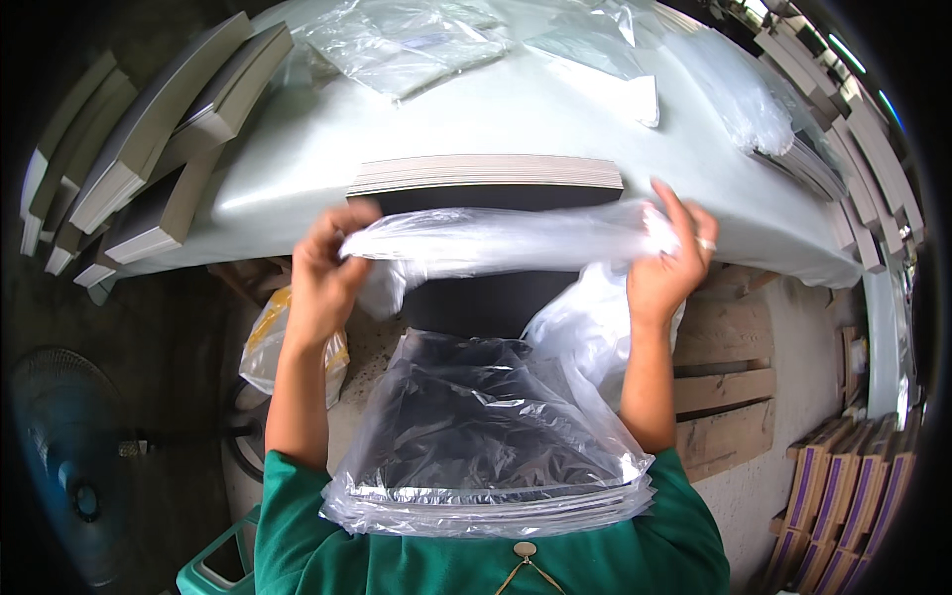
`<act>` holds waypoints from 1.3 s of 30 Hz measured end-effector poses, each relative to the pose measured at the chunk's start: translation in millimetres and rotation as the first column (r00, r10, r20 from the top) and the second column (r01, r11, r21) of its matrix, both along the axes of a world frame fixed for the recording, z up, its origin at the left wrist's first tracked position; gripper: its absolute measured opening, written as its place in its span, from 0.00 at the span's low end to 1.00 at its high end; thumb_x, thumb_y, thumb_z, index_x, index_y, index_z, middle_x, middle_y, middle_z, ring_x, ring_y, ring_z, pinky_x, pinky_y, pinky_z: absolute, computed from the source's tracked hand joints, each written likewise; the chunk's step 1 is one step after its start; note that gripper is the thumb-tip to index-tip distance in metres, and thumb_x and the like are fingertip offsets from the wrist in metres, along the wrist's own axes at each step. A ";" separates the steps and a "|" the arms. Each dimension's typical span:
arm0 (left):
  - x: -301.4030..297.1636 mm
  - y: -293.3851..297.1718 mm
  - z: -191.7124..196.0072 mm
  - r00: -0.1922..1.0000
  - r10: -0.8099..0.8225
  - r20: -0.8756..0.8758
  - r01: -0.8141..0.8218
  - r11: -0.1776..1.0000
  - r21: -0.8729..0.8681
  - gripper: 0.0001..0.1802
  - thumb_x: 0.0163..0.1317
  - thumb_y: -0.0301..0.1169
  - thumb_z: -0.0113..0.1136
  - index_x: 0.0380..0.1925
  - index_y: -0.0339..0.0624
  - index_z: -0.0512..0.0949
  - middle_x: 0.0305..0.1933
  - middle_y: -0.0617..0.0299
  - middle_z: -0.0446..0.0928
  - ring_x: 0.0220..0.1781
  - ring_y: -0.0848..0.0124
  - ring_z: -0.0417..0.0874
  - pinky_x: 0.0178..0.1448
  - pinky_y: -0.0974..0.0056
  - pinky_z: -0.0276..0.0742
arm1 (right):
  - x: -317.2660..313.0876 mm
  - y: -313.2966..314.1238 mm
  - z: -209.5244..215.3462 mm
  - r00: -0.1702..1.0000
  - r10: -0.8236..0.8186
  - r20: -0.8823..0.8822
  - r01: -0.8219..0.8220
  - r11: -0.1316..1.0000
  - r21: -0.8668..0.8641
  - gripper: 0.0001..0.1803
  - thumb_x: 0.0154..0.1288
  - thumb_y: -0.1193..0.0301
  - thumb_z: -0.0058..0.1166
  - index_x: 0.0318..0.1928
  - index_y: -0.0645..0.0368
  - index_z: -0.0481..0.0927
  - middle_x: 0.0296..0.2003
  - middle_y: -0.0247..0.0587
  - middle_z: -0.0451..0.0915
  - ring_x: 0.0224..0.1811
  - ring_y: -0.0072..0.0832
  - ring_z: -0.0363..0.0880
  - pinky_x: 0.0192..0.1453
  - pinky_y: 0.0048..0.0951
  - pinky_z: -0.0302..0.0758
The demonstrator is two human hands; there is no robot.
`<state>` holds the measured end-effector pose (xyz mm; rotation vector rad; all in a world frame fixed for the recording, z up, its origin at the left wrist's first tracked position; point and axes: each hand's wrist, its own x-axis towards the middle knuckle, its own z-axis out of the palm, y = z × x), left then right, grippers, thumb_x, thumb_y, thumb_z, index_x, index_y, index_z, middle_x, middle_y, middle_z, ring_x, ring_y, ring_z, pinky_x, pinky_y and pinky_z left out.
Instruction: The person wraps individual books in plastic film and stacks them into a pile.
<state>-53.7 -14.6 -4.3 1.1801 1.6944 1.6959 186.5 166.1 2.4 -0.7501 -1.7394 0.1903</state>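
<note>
Holds a bunched plastic film (506, 241) crosswise in front of the body, raised near the close edge of the tabletop (446, 124). Grips one end in the left hand (325, 266), curled nearly closed between thumb and fingers. Seems to pinch the other end loosely in the right hand (674, 260), with one finger pointing up; cannot tell the exact contact through the blur.

Likely handles as light, limp and slippery, apt to cling, crease or tear under a hard pull. Best taken by the gathered ends or a doubled edge, with a fingertip pinch.

Just below, against the green shirt (307, 521), see a clear plastic bag (369, 436) with dark flat sheets (476, 412) inside, layered at the near end. Probably weighs a fair amount and bends little; better supported from underneath than lifted by the plastic.

Beyond the film, note a dark board stack (486, 177) with pale layered edges; cannot tell whether joined to the bagged sheets. Farther back, find a flat clear package (407, 45), hard to read through glare; on the right, a translucent sleeve (739, 94), apparently over more boards. Below the tabletop, on the left, notice a yellow-and-white bag (270, 342), filled with cannot tell what.
</note>
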 end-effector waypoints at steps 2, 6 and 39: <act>-8.7 6.8 6.7 0.820 0.256 -0.512 -0.299 0.954 -0.002 0.40 0.37 0.07 0.43 0.55 0.48 0.66 0.35 0.62 0.62 0.30 0.75 0.65 0.33 0.72 0.66 | -3.5 -6.4 12.7 0.969 0.000 0.248 0.005 1.000 -0.019 0.31 0.38 0.92 0.43 0.45 0.54 0.77 0.44 0.40 0.71 0.34 0.28 0.74 0.33 0.23 0.69; 8.9 -43.6 -17.6 0.591 0.277 -0.758 -0.166 0.961 0.222 0.26 0.40 0.16 0.54 0.44 0.47 0.76 0.34 0.57 0.66 0.30 0.68 0.70 0.32 0.69 0.68 | 38.2 -26.7 -19.1 0.965 -0.025 0.259 -0.027 0.980 0.197 0.18 0.43 0.83 0.55 0.40 0.57 0.81 0.47 0.44 0.71 0.39 0.35 0.75 0.34 0.28 0.70; -14.9 -34.5 -214.0 0.724 -0.274 0.633 0.579 0.740 -0.342 0.09 0.59 0.35 0.52 0.31 0.41 0.72 0.29 0.69 0.72 0.34 0.78 0.73 0.44 0.72 0.68 | 72.0 4.6 -284.0 0.846 0.497 -0.194 -0.379 0.305 -0.874 0.09 0.53 0.78 0.52 0.36 0.62 0.74 0.26 0.30 0.74 0.28 0.16 0.70 0.34 0.18 0.68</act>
